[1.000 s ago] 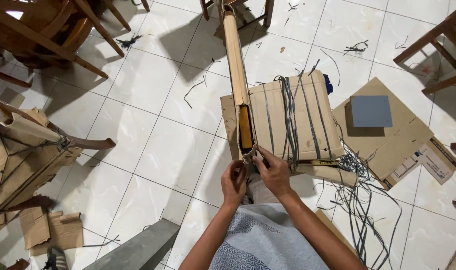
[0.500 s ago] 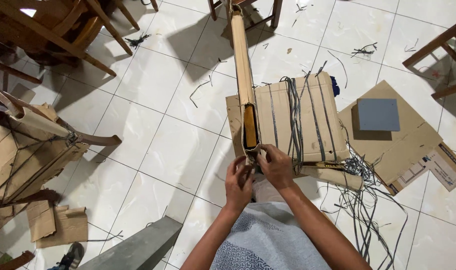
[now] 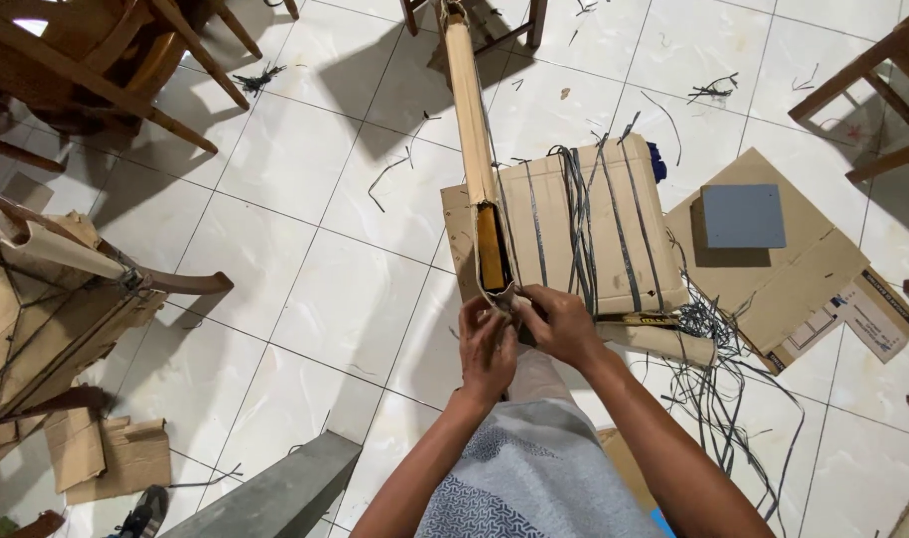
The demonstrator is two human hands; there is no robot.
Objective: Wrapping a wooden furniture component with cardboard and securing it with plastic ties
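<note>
Floor [image 3: 305, 249]: white tile, strap offcuts scattered.
Flat carton [image 3: 584, 224]: lies under grey straps.
Long wrapped piece [image 3: 471, 120]: slants up from the hands; near end torn open.
Left hand [image 3: 487, 349], right hand [image 3: 564, 324]: both pinch the torn cardboard lip.
Advice: peel evenly, fingers beside the tear.

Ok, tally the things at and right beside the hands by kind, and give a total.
Hands: 2, left hand and right hand
Long cardboard-wrapped piece, gripped at its open end: 1
Flat strapped cardboard box: 1
Grey square panel: 1
Total: 5
</note>
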